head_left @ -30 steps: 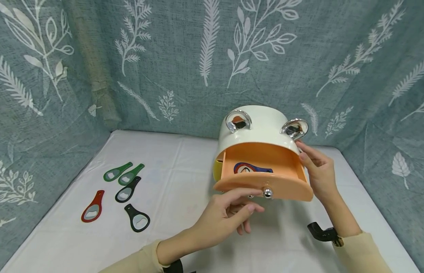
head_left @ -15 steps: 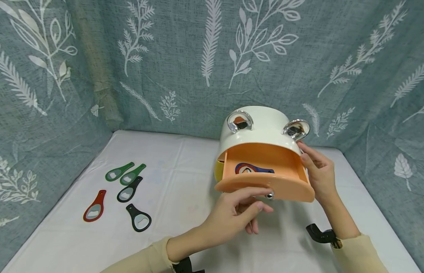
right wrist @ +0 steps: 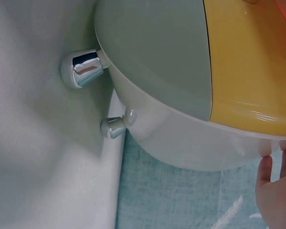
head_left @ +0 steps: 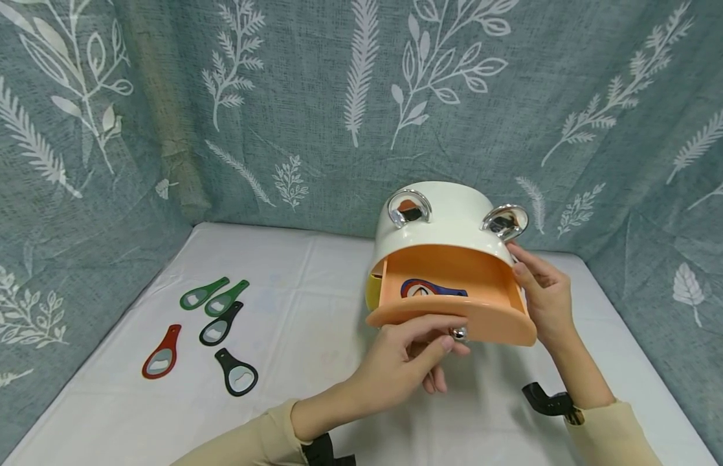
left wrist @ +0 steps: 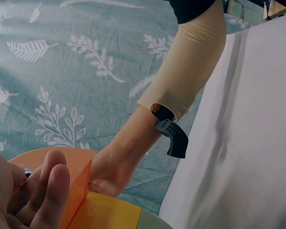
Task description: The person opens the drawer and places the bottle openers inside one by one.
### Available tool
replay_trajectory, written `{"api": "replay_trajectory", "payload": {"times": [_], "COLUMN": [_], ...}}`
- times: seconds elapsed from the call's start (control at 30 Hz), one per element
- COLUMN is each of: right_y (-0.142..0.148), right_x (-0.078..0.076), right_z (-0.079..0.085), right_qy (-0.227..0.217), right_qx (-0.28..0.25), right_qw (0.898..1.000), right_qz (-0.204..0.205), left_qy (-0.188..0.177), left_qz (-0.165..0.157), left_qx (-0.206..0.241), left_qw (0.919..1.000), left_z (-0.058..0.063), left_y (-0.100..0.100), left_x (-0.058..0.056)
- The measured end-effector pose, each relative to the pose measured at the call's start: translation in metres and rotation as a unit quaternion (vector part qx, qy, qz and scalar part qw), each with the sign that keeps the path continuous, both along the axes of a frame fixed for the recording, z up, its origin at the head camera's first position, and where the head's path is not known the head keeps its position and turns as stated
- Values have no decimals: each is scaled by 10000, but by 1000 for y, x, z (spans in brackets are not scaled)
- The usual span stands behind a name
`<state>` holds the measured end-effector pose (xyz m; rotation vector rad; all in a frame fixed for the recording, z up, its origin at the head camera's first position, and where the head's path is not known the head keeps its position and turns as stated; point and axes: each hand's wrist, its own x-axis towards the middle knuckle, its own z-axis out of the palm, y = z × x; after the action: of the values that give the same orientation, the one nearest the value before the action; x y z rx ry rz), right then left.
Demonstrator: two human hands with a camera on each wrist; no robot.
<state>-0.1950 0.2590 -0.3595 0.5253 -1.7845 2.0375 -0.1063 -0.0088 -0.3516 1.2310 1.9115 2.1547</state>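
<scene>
A rounded white drawer box (head_left: 443, 210) with chrome ear-like loops stands at the right of the table. Its orange drawer (head_left: 483, 317) is pulled out, and a red and blue bottle opener (head_left: 433, 288) lies inside. My left hand (head_left: 390, 366) pinches the drawer's chrome knob (head_left: 459, 334) between thumb and index finger. In the left wrist view its other fingers (left wrist: 52, 191) hang beside the knob. My right hand (head_left: 544, 298) presses against the box's right side, just below the right loop. The right wrist view shows its fingertips (right wrist: 264, 169) at the white shell.
Several bottle openers lie on the white cloth at left: two green ones, the nearer green opener (head_left: 226, 299) beside a black opener (head_left: 220, 323), another black opener (head_left: 237, 373), and a red opener (head_left: 162, 353). Yellow and grey-green drawer fronts (right wrist: 157, 57) sit below. A patterned curtain (head_left: 314, 116) stands behind.
My left hand has moved right along the drawer front to the knob, its thumb and index finger closing round it. The right hand stays at the box's side; the drawer remains pulled out.
</scene>
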Motion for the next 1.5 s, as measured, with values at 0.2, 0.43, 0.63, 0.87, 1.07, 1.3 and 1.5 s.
{"api": "replay_trajectory", "payload": {"times": [0.2,0.43,0.63,0.87,1.07,1.3,1.5], "right_y": [2,2,3,3,3,4,4], "right_x": [-1,-1,-2,-2,-1,-1,-1], "right_z": [1,0,0,0,0,1,2], "right_qy": [7,56,12,-3,-22,-46,-54], "right_qx": [40,79,129,-60,-25,30,-1], "right_qw": [10000,9999,9999,9999,9997,9997,9997], "right_qz": [-13,-53,-71,145,224,241,245], "left_qy": [-77,-444,-432,-311,-398,-472,-520], "left_qz": [49,106,209,322,337,431,446], "left_qx": [-75,-285,-311,-223,-244,-199,-173], "left_qw": [9999,9986,9984,9987,9983,9978,9975], "left_z": [2,4,5,6,8,13,30], "left_y": [2,3,4,6,8,10,7], "left_x": [-2,-3,-5,-12,-18,-25,-23]}}
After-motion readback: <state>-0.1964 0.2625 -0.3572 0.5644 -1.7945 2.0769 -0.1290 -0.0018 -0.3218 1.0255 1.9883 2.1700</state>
